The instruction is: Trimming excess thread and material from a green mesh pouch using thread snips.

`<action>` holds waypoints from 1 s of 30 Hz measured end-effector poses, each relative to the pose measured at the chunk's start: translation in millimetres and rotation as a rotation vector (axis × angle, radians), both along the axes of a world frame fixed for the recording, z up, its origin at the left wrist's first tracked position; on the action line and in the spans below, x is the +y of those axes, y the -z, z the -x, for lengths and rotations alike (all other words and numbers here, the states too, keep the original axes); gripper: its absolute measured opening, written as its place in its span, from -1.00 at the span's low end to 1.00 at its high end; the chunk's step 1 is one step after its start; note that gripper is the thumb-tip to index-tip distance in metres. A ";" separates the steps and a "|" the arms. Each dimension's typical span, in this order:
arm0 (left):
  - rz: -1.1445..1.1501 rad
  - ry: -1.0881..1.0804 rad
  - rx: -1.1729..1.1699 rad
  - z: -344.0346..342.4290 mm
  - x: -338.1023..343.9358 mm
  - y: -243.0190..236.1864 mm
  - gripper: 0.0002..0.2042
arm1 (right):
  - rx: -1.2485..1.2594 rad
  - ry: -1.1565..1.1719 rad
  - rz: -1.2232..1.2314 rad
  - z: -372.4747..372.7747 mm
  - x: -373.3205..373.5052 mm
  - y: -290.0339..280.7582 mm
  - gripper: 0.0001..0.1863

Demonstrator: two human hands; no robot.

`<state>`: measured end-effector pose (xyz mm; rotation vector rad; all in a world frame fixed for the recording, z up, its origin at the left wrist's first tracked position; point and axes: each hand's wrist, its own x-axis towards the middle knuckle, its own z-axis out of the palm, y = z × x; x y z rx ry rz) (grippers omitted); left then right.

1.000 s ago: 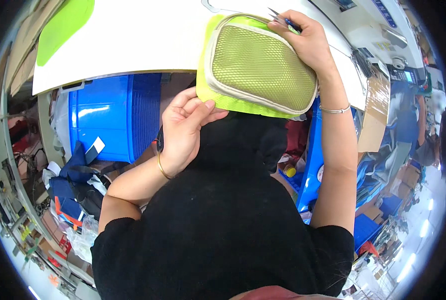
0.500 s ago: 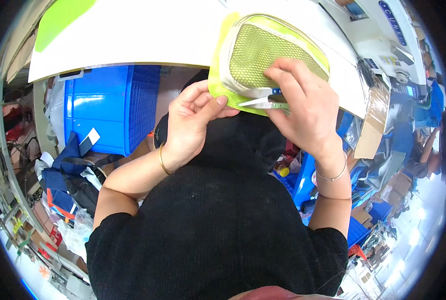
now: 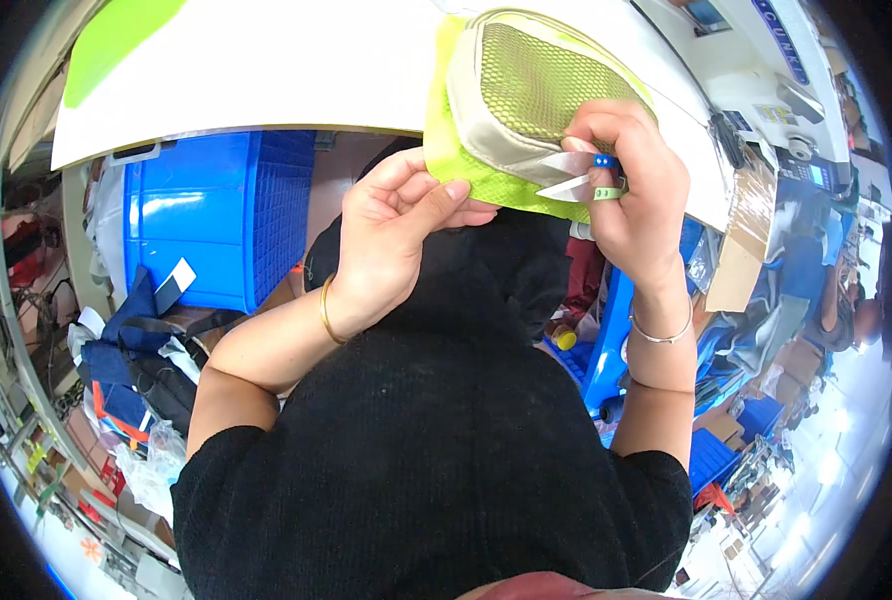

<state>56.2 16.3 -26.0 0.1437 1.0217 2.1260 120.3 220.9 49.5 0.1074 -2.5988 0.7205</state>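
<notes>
Far left of the lime-green fabric pouch with olive mesh front and beige trim (image 3: 541, 80): flat lime-green rounded piece (image 3: 121, 50) on the smooth white tabletop (image 3: 296, 70). Left of and below the pouch: blue ribbed plastic crate (image 3: 186, 220), under the tabletop's edge.

At pouch's lower left corner: left hand (image 3: 391, 230), thumb and fingers closed on the green margin, pinching it. Gold-coloured bangle (image 3: 326, 312) on that wrist.

Pouch itself: mesh side up, held at the tabletop's near edge, lower part overhanging.

Over pouch's lower right: small metal snips (image 3: 564, 189), blades slightly apart, pointing left. Can't tell if blades touch fabric. Right hand (image 3: 631, 190) is curled closed around the snips. Silver-coloured bangle (image 3: 663, 337) on that wrist.

Right of pouch, lower: brown cardboard piece (image 3: 741, 265).
</notes>
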 end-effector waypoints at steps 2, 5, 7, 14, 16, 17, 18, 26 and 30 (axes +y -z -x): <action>-0.015 0.004 0.005 -0.1 1.2 -1.0 -0.74 | -0.024 -0.008 0.046 0.0 4.1 -1.7 -0.79; -0.016 0.014 0.001 -0.4 2.2 -3.9 -0.74 | -0.065 -0.027 0.121 -0.2 12.8 -1.0 -0.79; -0.034 0.013 0.003 -0.6 2.5 -5.1 -0.74 | -0.081 -0.041 0.150 -0.1 14.2 -1.0 -0.79; -0.017 0.057 0.066 1.8 -2.1 -1.6 -0.70 | -0.102 -0.073 0.178 2.0 15.3 -1.6 -0.81; -0.020 0.062 0.064 2.6 -1.6 -0.7 -0.70 | -0.113 -0.075 0.196 1.8 16.0 -1.5 -0.81; -0.018 0.065 0.063 2.7 -1.0 -0.6 -0.70 | -0.114 -0.079 0.196 1.8 16.6 -1.2 -0.80; -0.018 0.061 0.063 2.8 -1.2 -0.2 -0.70 | -0.115 -0.084 0.193 1.9 16.5 -1.0 -0.80; -0.002 0.053 0.064 4.9 -2.4 1.4 -0.72 | -0.083 -0.102 0.146 4.2 17.1 3.2 -0.80; 0.002 0.023 -0.003 6.2 -3.0 2.8 -0.76 | -0.092 -0.102 0.103 4.6 18.7 3.5 -0.81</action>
